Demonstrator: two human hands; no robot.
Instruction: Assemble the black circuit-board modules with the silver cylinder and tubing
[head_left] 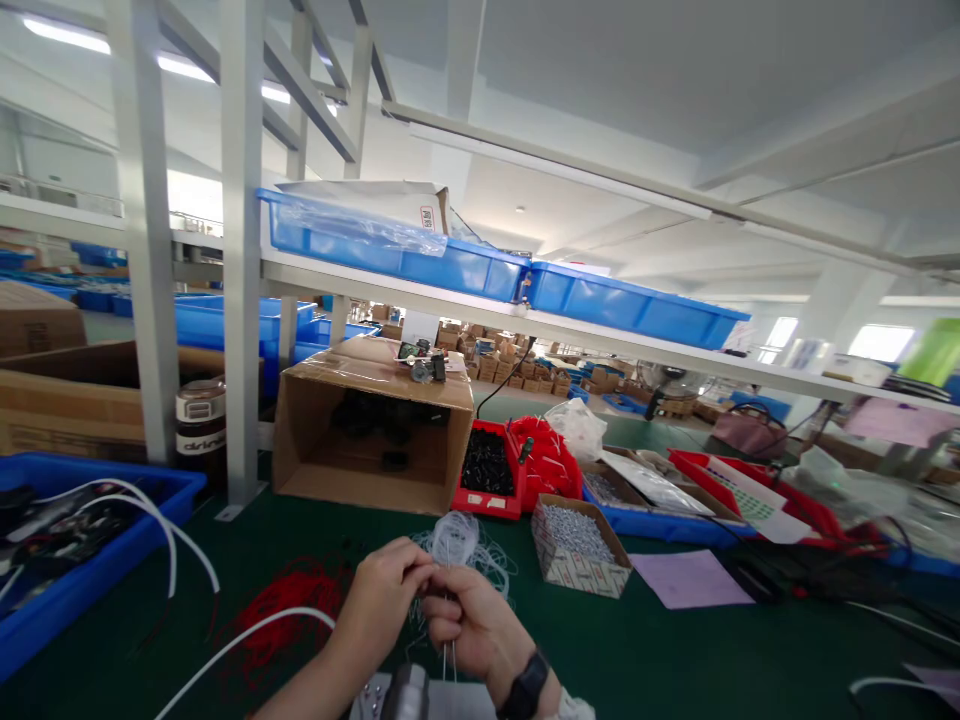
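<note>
On the bench [622, 660], I see a coil of strands [457, 538] just beyond the left hand [384, 592] and right hand [474, 612], a tangle of wires [285, 605] to its left and a loaded crate [82, 585] farther left. Behind and left of the coil stands a carton [296, 440] with components [424, 360] on top; rightward come a tray [487, 505], then a bag [555, 460], with a small box [577, 572] and a sheet [694, 580] nearer. A shelf [637, 343] above holds two bins [630, 303].

thin whitish strands [445, 662], pinched and held roughly upright, lower lengths seen slightly apart, side by side, middle partly hidden, placed low near centre of view
</note>
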